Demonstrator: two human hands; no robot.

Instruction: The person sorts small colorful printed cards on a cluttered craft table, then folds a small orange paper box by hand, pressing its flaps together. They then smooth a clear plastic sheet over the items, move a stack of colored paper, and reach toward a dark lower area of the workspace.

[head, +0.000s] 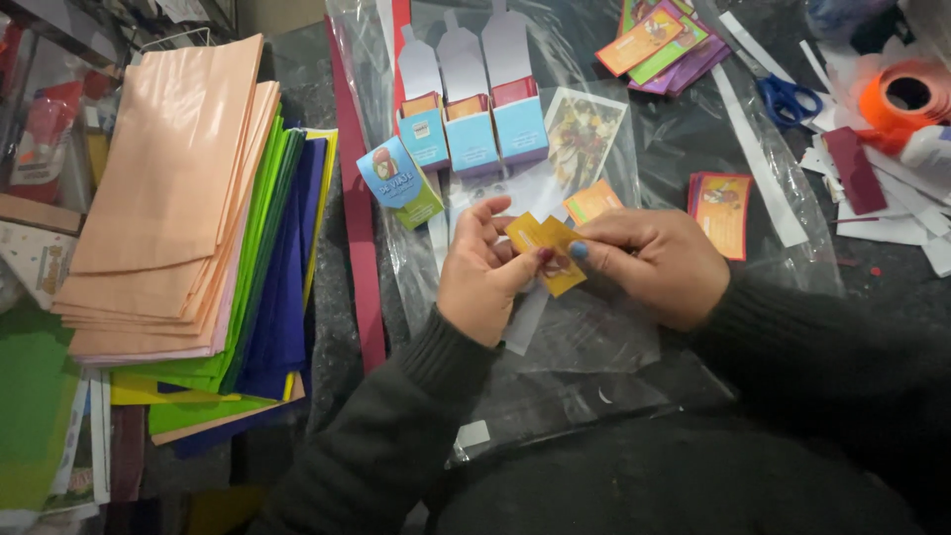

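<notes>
Both hands meet over a dark table covered with clear plastic sheets. My left hand (pixel 485 272) and my right hand (pixel 659 263) together pinch a small yellow printed card (pixel 547 248), folded or doubled, between thumbs and fingertips. Just beyond it lies an orange card (pixel 591 202). Three small open blue paper boxes (pixel 474 139) with white flaps stand in a row further back, with a tilted blue-and-green box (pixel 398 183) to their left. A floral picture card (pixel 584 134) lies beside the boxes.
A stack of peach, green, blue and yellow paper bags (pixel 188 218) fills the left. A red strip (pixel 359 238) runs along it. At right lie a small card stack (pixel 723 210), blue-handled scissors (pixel 788 99), an orange tape roll (pixel 906 99), paper scraps (pixel 892 213) and coloured cards (pixel 659 45).
</notes>
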